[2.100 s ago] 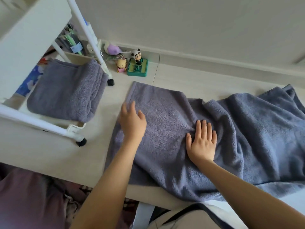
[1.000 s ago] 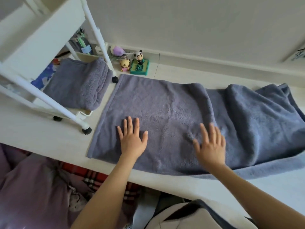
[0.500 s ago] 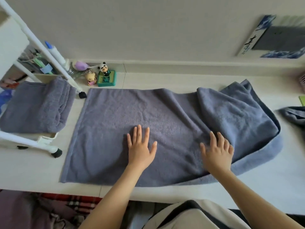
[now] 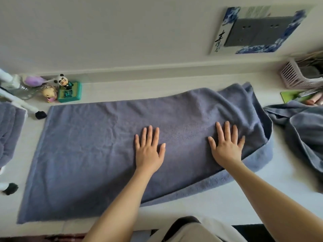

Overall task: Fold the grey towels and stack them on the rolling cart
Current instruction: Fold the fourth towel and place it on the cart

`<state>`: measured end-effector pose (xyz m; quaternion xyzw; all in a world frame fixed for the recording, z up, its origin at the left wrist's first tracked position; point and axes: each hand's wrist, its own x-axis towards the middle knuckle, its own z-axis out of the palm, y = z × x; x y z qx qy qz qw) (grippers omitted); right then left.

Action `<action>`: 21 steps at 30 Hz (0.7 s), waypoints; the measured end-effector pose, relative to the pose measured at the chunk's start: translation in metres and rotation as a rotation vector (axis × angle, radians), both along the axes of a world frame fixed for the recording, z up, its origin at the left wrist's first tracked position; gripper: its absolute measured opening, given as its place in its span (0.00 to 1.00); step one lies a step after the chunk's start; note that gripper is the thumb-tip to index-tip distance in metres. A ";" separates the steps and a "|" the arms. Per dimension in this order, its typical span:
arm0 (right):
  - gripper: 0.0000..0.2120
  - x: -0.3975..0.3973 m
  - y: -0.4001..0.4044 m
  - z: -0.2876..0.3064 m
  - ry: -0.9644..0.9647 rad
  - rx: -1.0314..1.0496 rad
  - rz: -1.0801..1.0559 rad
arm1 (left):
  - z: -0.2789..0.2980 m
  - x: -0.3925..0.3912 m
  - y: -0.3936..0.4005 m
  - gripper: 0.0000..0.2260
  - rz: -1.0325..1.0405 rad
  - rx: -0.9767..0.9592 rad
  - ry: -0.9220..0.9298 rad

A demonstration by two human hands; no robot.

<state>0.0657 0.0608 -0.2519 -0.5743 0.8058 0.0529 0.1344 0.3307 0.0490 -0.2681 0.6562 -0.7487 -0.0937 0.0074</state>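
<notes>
Grey towel [image 4: 97,154] spread flat mid-bench [image 4: 288,198] | left hand [image 4: 148,151], right hand [image 4: 225,147] pressing it, fingers straight and splayed | folded towels [image 4: 8,131] on rolling cart [image 4: 21,105] at 9 o'clock

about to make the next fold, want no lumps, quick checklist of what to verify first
1. Both hands flat: left hand and right hand lie open on the spread grey terry towel: ok.
2. Left half smooth: ok.
3. Right end flat: bunched, under-layer showing: not ok.
4. Near edges aligned: not ok.
5. Crumpled grey towel on the right clear of it: cannot tell.
</notes>
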 end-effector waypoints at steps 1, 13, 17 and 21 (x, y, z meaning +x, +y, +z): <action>0.31 -0.001 0.004 0.000 0.017 0.005 -0.037 | -0.001 0.000 0.000 0.28 -0.021 -0.016 -0.004; 0.29 0.017 -0.004 -0.001 -0.063 -0.262 0.472 | 0.002 -0.059 -0.018 0.31 -0.040 0.013 -0.038; 0.28 -0.011 0.054 -0.010 -0.073 -0.234 0.542 | -0.002 -0.057 -0.019 0.30 -0.033 -0.025 -0.080; 0.29 -0.041 0.082 -0.005 -0.036 -0.222 0.427 | -0.004 -0.056 -0.020 0.30 -0.026 -0.002 -0.083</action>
